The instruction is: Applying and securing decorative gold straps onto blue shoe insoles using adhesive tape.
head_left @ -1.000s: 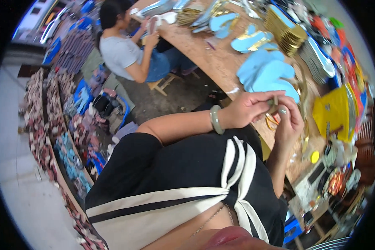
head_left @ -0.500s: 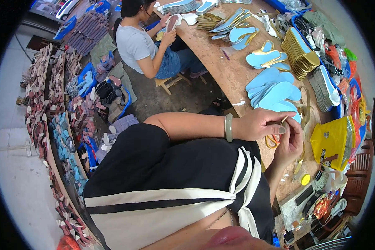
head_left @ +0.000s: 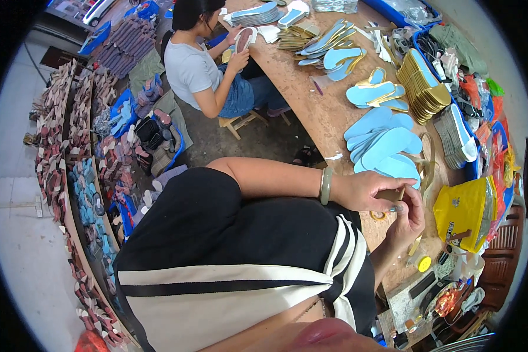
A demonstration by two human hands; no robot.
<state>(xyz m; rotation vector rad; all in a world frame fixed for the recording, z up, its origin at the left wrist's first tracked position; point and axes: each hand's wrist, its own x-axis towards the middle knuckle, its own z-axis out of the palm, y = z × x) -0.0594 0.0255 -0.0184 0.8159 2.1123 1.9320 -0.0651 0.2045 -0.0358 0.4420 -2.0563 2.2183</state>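
My left hand (head_left: 364, 190), with a pale bangle at its wrist, is closed in a pinch against my right hand (head_left: 408, 220). Between the fingertips of both shows the edge of a thin gold strip (head_left: 401, 194); the rest of it is hidden by my fingers. Just beyond the hands, light-blue insoles (head_left: 384, 138) lie fanned out on the wooden worktable (head_left: 299, 76). A long gold band (head_left: 429, 161) trails over the table to the right of my hands. Below my left hand a yellow-orange loop (head_left: 378, 216) shows in part.
Bundled gold-edged insoles (head_left: 422, 88) and grey stacks (head_left: 454, 138) stand farther back. A yellow bag (head_left: 463, 214) sits at the right, above a yellow-lidded jar (head_left: 423, 264). Across the table corner a seated person (head_left: 199, 70) holds a sole. Racks of shoe parts (head_left: 88, 193) line the left.
Both hands have come slightly lower in the picture, still together at the gold strip. The orange loops under them are now more hidden. The other person's hands have shifted only a little.
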